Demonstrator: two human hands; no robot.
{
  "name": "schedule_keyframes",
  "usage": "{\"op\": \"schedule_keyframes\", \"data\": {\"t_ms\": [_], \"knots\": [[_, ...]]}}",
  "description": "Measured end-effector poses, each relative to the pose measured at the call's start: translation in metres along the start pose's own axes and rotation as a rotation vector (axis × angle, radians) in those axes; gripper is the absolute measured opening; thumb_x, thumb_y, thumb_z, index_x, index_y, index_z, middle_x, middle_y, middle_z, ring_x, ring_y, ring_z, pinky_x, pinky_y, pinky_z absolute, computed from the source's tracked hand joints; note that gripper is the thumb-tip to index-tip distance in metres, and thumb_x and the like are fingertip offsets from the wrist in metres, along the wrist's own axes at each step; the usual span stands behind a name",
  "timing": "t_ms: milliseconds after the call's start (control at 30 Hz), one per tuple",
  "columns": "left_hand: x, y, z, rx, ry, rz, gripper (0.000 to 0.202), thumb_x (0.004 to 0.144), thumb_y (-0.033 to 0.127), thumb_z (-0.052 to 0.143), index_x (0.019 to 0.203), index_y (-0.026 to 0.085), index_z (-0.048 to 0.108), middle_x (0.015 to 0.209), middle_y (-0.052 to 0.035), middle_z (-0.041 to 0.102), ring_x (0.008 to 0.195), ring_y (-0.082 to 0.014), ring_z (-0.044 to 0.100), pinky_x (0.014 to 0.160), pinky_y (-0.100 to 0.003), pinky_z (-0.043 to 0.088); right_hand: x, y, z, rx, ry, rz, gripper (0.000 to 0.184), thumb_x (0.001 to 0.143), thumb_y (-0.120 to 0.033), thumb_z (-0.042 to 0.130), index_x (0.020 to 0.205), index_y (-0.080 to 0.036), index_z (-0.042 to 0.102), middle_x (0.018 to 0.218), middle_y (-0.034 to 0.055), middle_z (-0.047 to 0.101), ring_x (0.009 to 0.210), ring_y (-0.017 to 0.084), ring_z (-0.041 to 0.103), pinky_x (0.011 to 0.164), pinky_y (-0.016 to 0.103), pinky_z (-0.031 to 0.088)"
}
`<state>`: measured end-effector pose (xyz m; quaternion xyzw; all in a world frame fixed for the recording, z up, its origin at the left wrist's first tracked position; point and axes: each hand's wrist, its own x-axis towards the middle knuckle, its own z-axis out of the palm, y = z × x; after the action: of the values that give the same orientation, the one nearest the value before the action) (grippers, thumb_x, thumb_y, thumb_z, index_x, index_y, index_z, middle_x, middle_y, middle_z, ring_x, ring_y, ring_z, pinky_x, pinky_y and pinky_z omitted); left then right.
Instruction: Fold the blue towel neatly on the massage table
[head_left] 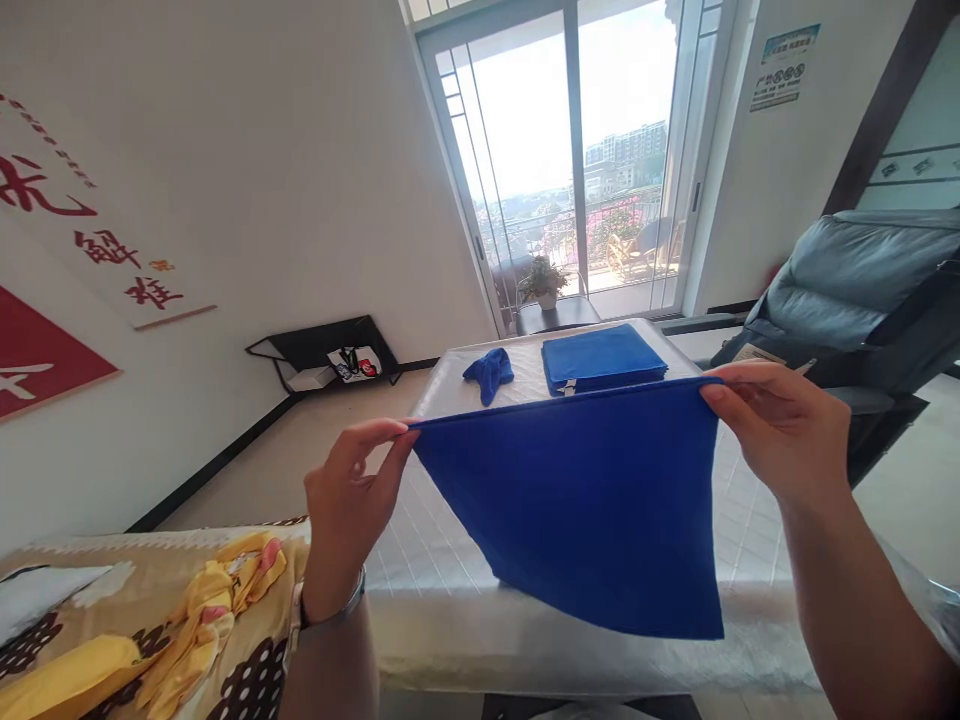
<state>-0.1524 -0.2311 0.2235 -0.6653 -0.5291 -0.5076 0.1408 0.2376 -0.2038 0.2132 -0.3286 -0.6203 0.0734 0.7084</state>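
Observation:
A blue cloth (592, 510) hangs spread out in front of me, its top edge pulled straight between both hands. My left hand (356, 490) pinches the upper left corner between thumb and fingertips. At the upper right corner my right hand (780, 420) holds the cloth the same way. Its lower edge hangs free and curves over the near side of the plastic-covered mattress (427, 570). Beyond it, a stack of folded blue cloths (604, 355) lies on the mattress, with a small white tag at its front. Left of the stack sits a crumpled blue cloth (490, 374).
On the left is a bed with a patterned sheet (255, 680) and yellow clothing (214, 610). A dark recliner (832, 280) stands at the right. Behind the mattress are a potted plant (545, 280) on a chair and a sliding glass door (577, 150). A black rack (330, 350) lies by the wall.

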Motion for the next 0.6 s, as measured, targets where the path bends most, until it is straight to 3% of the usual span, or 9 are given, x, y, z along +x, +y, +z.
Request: {"op": "schedule_keyframes", "data": {"t_ms": [267,333,433,533,600], "knots": [[0.004,0.006,-0.008,-0.073,-0.055,-0.003,0.027,0.085,0.049,0.075,0.096,0.025,0.071,0.091,0.0017,0.078,0.085,-0.0187,0.077,0.08,-0.028,0.06,-0.016,-0.018,-0.025,-0.149,0.072,-0.09,0.022,0.078,-0.032,0.083,0.098,-0.041,0.078,0.081,0.0016,0.068,0.068,0.019,0.058,0.057,0.038,0.047],[0.002,0.013,-0.011,-0.166,-0.096,-0.008,0.029,0.083,0.05,0.077,0.093,0.023,0.072,0.087,0.0003,0.078,0.08,-0.0193,0.077,0.077,-0.029,0.062,-0.02,-0.022,-0.032,-0.22,0.174,-0.001,0.022,0.076,-0.034,0.085,0.096,-0.04,0.079,0.071,0.0011,0.063,0.059,0.018,0.055,0.047,0.036,0.041],[-0.003,0.035,-0.01,-0.324,-0.238,0.048,0.027,0.083,0.048,0.078,0.09,0.022,0.074,0.083,-0.0022,0.079,0.074,-0.0204,0.077,0.07,-0.029,0.065,-0.014,-0.019,-0.038,-0.216,0.29,0.252,0.02,0.079,-0.039,0.082,0.098,-0.033,0.077,0.05,-0.0034,0.053,0.038,0.013,0.044,0.033,0.029,0.031],[-0.007,0.067,0.001,-0.45,-0.404,0.22,0.018,0.086,0.041,0.077,0.09,0.023,0.076,0.079,-0.0015,0.079,0.067,-0.0175,0.076,0.061,-0.024,0.063,0.01,0.001,-0.034,-0.119,0.345,0.32,0.026,0.082,-0.04,0.079,0.102,-0.026,0.071,0.056,-0.0018,0.063,0.042,0.016,0.059,0.037,0.027,0.048],[-0.009,0.088,0.012,-0.504,-0.426,0.33,0.013,0.089,0.035,0.075,0.096,0.025,0.076,0.083,-0.0006,0.079,0.065,-0.0142,0.075,0.06,-0.02,0.061,0.034,0.022,-0.022,-0.09,0.357,0.329,0.026,0.084,-0.035,0.076,0.103,-0.022,0.066,0.064,-0.0001,0.068,0.049,0.016,0.065,0.047,0.028,0.055]]}}
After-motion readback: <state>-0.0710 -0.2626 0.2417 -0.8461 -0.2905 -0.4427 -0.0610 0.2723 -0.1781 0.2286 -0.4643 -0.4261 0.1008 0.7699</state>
